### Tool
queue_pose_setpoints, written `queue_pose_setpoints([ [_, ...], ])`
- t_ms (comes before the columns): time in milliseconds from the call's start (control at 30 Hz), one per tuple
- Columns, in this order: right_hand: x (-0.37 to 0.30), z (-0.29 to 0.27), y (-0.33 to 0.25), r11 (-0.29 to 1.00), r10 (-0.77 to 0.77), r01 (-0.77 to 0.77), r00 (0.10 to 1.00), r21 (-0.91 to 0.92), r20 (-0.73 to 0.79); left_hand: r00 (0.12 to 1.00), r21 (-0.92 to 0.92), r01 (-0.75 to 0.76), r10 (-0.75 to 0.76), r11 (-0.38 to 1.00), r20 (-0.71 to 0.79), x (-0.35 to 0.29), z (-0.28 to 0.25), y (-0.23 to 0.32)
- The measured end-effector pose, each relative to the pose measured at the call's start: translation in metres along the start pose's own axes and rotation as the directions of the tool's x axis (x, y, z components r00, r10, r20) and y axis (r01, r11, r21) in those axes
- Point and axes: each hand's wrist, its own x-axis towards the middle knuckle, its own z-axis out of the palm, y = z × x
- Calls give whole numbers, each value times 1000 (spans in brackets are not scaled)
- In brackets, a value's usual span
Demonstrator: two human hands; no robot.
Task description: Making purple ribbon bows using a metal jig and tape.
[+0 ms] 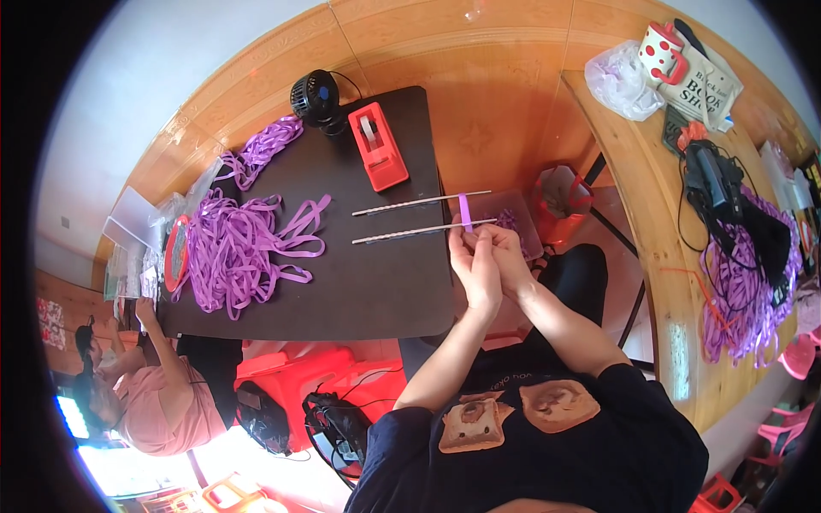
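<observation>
Two thin twisted metal rods (pixel 402 235) jut out side by side past the right edge of the dark table. Across them, near their right ends, lies a narrow purple ribbon (pixel 464 208). My left hand (pixel 475 267) is closed at the ribbon's lower end, just below the nearer rod, with its fingers pinched together. Pressed against it from the right is my right hand (pixel 513 261), its fingers bent and closed. What sits between the right fingertips is hidden.
Tangled purple ribbon (pixel 227 248) covers the table's left part. A red tape dispenser (pixel 378 147) and black fan (pixel 315 97) stand behind. Under the rod ends is a plastic bin (pixel 526 224), beside a red bucket (pixel 564 198). A wooden table (pixel 676 299) stands right; another person (pixel 167 398) sits left.
</observation>
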Motion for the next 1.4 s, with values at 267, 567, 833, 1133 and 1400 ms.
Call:
queue_pose_setpoints([
  [267,-11,10,-11,998,59,-59,998,20,13,949,-35,314,-313,949,33,3,-5,28],
  [567,-14,11,-25,995,100,-100,995,9,19,755,-288,654,-621,699,208,18,-12,74],
  [833,-12,-13,-68,891,-319,286,947,-352,-36,563,-263,824,-672,502,482,34,-31,95],
  [1133,116,68,-80,833,-26,161,967,-530,252,563,-329,824,-596,462,572,34,-36,92],
  [1400,155,123,-63,855,153,-80,983,-512,101,555,-314,823,-558,473,617,30,-38,93],
])
